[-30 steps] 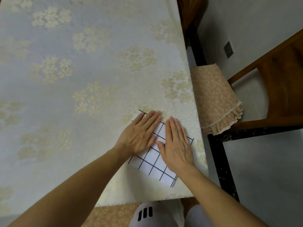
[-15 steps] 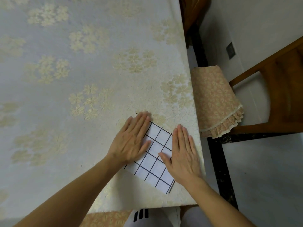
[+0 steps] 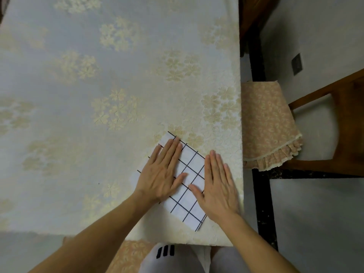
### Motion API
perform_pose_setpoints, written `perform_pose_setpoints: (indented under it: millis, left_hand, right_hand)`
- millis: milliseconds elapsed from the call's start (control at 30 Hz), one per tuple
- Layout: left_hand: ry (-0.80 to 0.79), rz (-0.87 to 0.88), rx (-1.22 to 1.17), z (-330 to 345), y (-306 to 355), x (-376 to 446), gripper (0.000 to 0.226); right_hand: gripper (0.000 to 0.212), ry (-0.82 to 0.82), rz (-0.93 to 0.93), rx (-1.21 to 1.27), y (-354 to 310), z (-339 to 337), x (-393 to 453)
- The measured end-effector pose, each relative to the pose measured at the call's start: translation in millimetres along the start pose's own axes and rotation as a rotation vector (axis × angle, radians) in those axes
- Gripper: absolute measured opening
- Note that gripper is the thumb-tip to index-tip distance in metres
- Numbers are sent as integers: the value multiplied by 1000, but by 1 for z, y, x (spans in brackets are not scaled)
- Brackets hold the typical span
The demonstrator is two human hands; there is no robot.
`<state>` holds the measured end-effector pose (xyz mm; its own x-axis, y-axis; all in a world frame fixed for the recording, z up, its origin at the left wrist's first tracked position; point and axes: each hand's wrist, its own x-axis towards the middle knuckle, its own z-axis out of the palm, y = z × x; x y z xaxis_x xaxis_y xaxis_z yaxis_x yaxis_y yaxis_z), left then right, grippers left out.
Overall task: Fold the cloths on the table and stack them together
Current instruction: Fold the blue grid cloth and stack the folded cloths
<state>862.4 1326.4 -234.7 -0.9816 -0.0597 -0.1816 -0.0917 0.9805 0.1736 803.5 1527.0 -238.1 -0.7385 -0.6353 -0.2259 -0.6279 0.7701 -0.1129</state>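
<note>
Cloth [image 3: 190,175]: folded grid rectangle, lying diagonal at the counter's near right corner.
Left hand [image 3: 161,173]: my palm flat, fingers straight, pressing its left half; gripping nothing.
Right hand [image 3: 216,186]: flat too, on its right edge and partly on the counter [image 3: 98,95]; gripping nothing.
Why: I'd say flattening the crease so the fold holds.
Other cloths: none in view.
Chair [image 3: 269,125]: just beside the counter edge.
</note>
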Motion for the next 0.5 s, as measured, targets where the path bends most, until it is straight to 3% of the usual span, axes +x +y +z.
perform_pose_setpoints:
  millis: [367,500]
  left_hand:
    - [-10,-23,30,-5,3,0,78]
    - [45,-244,13,-24,14,-14,75]
  right_hand:
    - [86,-35,-33,64,1,-8,2]
    - [84,-17,-177,85,18,-31,10]
